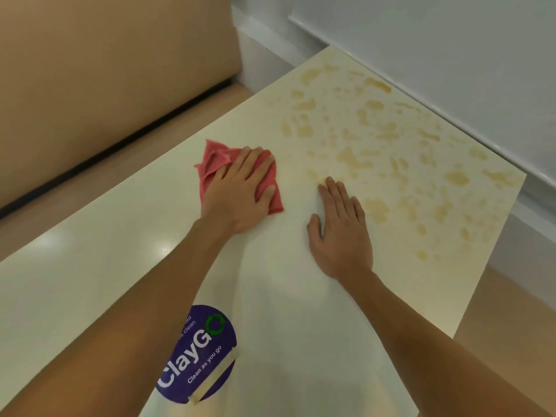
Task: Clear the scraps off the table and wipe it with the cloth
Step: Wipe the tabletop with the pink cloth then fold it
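ClayGo sticker (pixel 198 353) nearest; L hand (pixel 240 191) flat on cloth (pixel 213 164), axis far-left/near-right; R hand (pixel 340 233) flat on table (pixel 90 281).

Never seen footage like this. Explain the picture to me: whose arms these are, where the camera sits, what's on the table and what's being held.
There is no machine here. A person wears one wide-angle camera on the head, looking forward and down, so both arms are their own. The left hand presses flat on a red cloth lying on the pale table; its fingers are straight, so it pushes the cloth without gripping it. The right hand rests flat on the tabletop and holds nothing. Yellowish blotches cover the table's far right part. Near the person is a round purple sticker reading ClayGo. A tan bench runs along the left.
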Available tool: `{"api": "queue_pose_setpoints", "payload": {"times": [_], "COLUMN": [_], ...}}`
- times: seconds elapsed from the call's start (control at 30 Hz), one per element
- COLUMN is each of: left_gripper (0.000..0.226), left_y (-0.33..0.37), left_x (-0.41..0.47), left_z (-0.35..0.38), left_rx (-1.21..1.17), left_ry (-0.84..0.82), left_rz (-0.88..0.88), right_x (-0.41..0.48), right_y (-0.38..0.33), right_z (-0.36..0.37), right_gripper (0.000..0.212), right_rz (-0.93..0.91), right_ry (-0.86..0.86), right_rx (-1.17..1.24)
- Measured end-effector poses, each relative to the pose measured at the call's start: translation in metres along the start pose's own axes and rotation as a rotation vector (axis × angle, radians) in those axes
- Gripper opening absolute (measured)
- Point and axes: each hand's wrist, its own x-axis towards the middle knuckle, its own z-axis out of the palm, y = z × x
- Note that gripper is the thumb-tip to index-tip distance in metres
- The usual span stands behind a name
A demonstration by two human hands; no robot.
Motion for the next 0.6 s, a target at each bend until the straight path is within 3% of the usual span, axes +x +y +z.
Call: {"api": "queue_pose_setpoints", "payload": {"times": [0.13,0.23,0.43,0.6], "left_gripper": [0.07,0.074,0.074,0.071], "left_y": [-0.003,-0.003,-0.023,0.015], "left_x": [-0.032,-0.018,0.042,0.094], "left_z": [0.004,0.002,-0.013,-0.004], "left_rx": [0.012,0.011,0.128,0.119], "left_ry": [0.053,0.025,-0.055,-0.065], "left_rz": [-0.203,-0.257,-0.189,-0.138], "right_x": [-0.001,0.002,0.015,0.016], "right_y": [0.005,0.013,0.055,0.056], "right_z": [0.0,-0.005,-0.012,-0.007], "right_gripper": [0.065,0.062,0.066,0.066], "right_rz": [-0.011,0.0,0.055,0.046], "right_ry": [0.006,0.029,0.025,-0.01], "right_rx": [0.04,0.228,-0.025,-0.059]}}
